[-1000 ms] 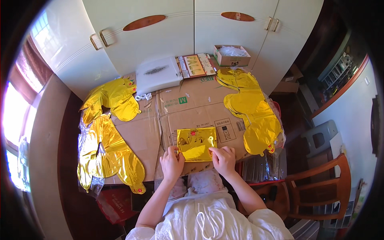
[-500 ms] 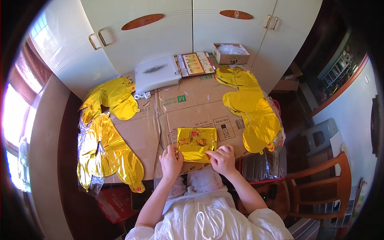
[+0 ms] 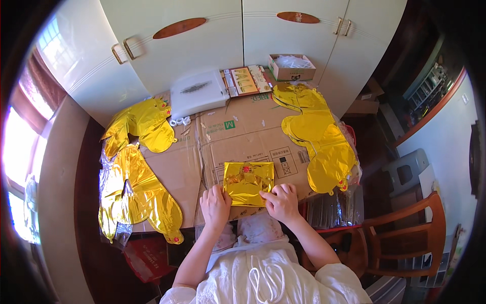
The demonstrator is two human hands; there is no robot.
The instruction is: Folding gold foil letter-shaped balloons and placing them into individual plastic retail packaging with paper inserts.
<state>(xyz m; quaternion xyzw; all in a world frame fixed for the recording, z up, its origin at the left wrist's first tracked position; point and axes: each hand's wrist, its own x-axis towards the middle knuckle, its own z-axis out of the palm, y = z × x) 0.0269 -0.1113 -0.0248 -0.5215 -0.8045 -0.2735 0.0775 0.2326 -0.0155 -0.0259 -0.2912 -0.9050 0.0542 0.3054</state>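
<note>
A gold foil balloon (image 3: 248, 186), folded into a flat square with a small red mark near its far edge, lies on the cardboard in front of me. My left hand (image 3: 216, 205) has its fingers curled at the near left edge, its thumb against the foil. At the lower right corner, my right hand (image 3: 282, 202) pinches the foil between thumb and fingers. Both palms face down, so the undersides of the fingers are hidden.
Flat gold foil balloons lie in a left pile (image 3: 142, 190) and a right pile (image 3: 316, 137). Behind are a white plastic packet (image 3: 200, 96), a printed flat box (image 3: 245, 81) and an open carton (image 3: 292, 73) of clear pieces. A wooden chair (image 3: 405, 235) stands right.
My left hand has shifted very slightly left along the foil's edge. The folded balloon and my right hand stay almost in place.
</note>
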